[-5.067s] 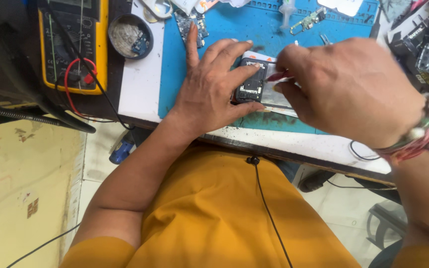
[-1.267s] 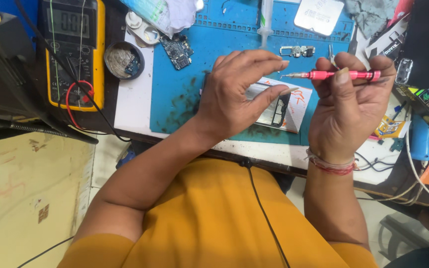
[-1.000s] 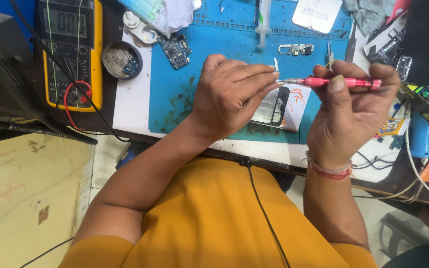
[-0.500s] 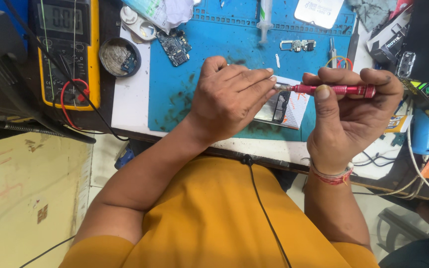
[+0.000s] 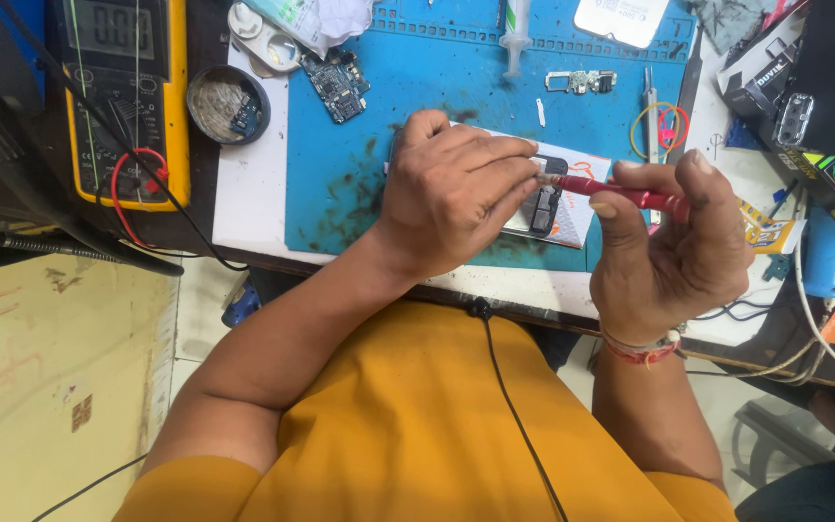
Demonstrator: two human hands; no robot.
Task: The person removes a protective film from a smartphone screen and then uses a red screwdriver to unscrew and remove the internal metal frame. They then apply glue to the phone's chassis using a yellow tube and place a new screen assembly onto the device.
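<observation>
A cluttered repair bench carries a blue work mat [image 5: 437, 106]. On the near edge of the mat, the left hand [image 5: 451, 198] pinches the tip of a red screwdriver [image 5: 620, 193], covering a small phone part [image 5: 545, 198]. The right hand [image 5: 669, 251], right of the mat, grips its handle; the tool lies left-right. Farther left stands a yellow multimeter [image 5: 132, 97].

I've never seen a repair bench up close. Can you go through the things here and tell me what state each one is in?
Left hand: fingers pinching the screwdriver's tip.
Right hand: gripping the screwdriver's handle.
Red screwdriver: held level above the mat.
Opened phone: lying flat, back off, insides showing.
Blue mat: flat, smudged dark.
Yellow multimeter: lying flat, leads plugged in.
Round tin: open, small parts inside.
Circuit board: loose on mat.
</observation>
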